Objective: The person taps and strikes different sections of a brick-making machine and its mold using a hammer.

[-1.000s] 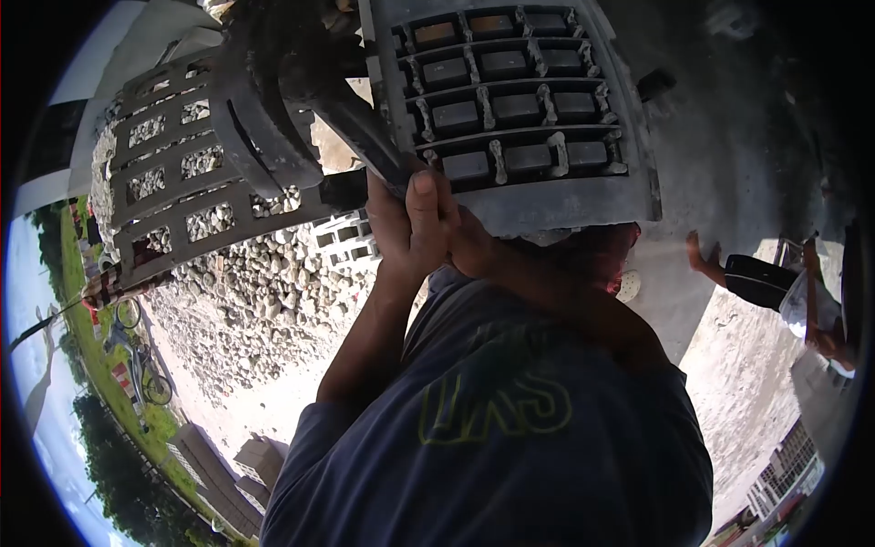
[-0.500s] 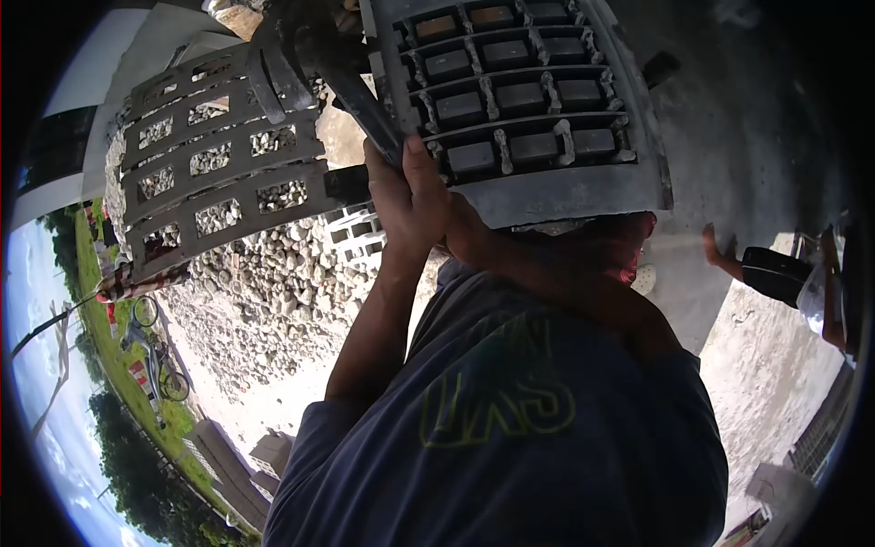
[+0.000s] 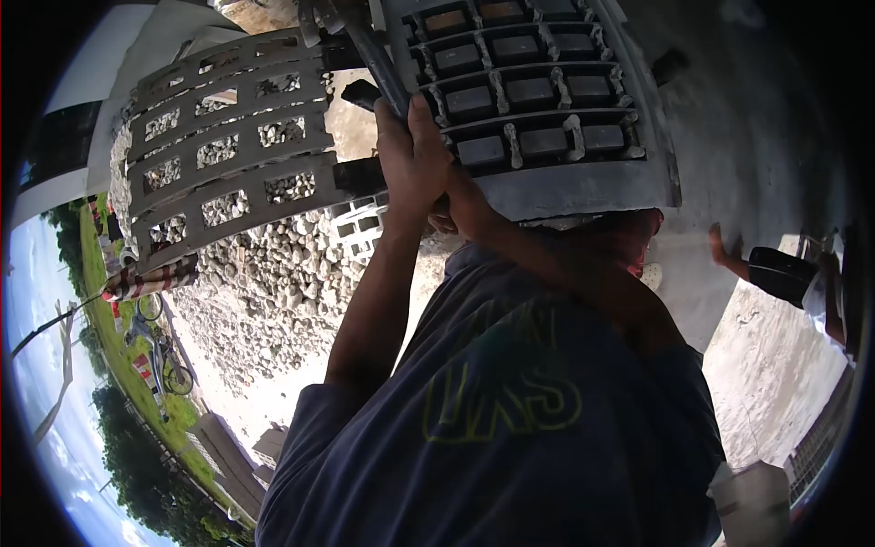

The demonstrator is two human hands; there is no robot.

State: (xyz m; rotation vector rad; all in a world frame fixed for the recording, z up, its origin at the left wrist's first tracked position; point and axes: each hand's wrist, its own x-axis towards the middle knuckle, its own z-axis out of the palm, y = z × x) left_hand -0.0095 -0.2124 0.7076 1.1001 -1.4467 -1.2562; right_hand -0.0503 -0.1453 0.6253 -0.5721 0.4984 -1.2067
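A dark metal lever (image 3: pixel 378 64) slants down from the top of the view toward my body. My left hand (image 3: pixel 415 169) is closed round its near part, thumb lying along it. Just below, my right hand (image 3: pixel 465 205) is closed at the lever's lower end, its fingers partly hidden behind my left wrist. Right of the hands is a grey metal block mould (image 3: pixel 565 190) with rows of dark rectangular cores and rough grey material on its ribs. On the left lies a metal grid plate (image 3: pixel 196 232) with rectangular openings.
Pebbles and gravel (image 3: pixel 283 273) cover the ground below the grid plate. A pale openwork block (image 3: pixel 357 228) lies near my left forearm. A bicycle (image 3: pixel 164 356) stands on grass at the left. Another person's arm (image 3: pixel 725 255) shows at the right.
The lever and both hands have moved slightly up in the view, away from my body. The mould and the grid plate appear a little shifted in the view. Both hands keep their grip.
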